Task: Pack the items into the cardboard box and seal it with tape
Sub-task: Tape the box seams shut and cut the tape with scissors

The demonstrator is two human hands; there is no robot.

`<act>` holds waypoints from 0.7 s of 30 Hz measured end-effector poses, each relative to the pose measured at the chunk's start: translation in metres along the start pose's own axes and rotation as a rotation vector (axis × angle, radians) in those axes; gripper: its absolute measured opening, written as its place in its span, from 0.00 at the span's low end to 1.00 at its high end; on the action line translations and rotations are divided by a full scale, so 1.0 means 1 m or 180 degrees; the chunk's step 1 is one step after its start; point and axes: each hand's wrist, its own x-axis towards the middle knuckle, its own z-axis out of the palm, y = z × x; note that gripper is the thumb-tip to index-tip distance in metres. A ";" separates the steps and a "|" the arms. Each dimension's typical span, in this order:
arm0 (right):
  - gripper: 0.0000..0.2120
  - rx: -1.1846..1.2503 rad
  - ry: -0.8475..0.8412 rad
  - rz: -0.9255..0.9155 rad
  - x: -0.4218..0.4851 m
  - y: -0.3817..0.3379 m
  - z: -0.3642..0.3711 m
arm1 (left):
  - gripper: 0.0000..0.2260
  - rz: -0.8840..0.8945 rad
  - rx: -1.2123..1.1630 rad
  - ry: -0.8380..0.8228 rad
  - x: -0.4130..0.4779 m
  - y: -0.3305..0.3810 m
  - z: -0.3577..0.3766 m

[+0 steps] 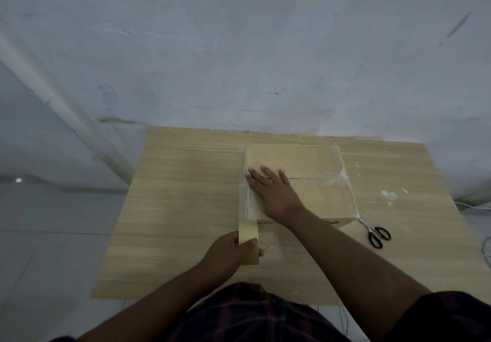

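Note:
A closed cardboard box lies on the wooden table, its flaps meeting along a middle seam. Clear tape shines along its left and right edges. My right hand lies flat on the box top, fingers straight, pressing the tape strip down along the left edge. My left hand grips a yellowish tape roll just in front of the box's near left corner. The strip runs from the roll up onto the box. What the box holds is hidden.
Black-handled scissors lie on the table beside the box's near right corner. White specks mark the table to the right. A grey wall rises behind the table, and a tiled floor lies to the left.

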 end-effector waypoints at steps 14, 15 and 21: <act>0.33 0.0269 0.0170 0.0006 -0.015 0.001 0.007 | 0.10 -0.0044 -0.0013 -0.0142 0.004 -0.016 0.004; 0.33 0.0258 0.0160 0.0011 -0.015 0.000 0.006 | 0.10 -0.0046 -0.0024 -0.0154 0.004 -0.018 0.004; 0.34 0.0081 0.0066 -0.0091 -0.013 0.001 0.003 | 0.09 -0.0088 -0.0074 -0.0179 0.008 -0.021 0.004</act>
